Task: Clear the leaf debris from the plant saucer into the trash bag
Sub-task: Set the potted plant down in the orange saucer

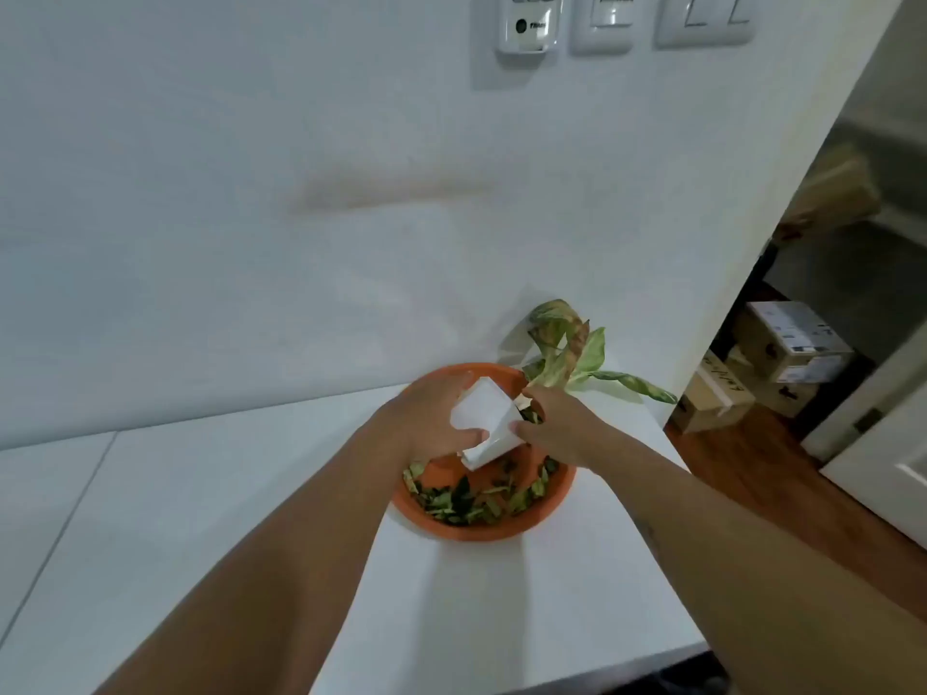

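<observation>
Head view: on a white counter (200, 519), an orange saucer (501, 531) holds leaf scraps (471, 501). Both arms reach forward; left hand (426, 418) and right hand (557, 423) clasp a tilted white pot (484, 418) over it.

Probably a home (wall switches (612, 22), houseplant (567, 348))

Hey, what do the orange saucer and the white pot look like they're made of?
The saucer looks like smooth orange plastic, though glazed clay is possible: even colour, thin rim, soft sheen. The pot, held by both hands, seems glossy white plastic or ceramic, with flat, crisp-edged faces.
</observation>
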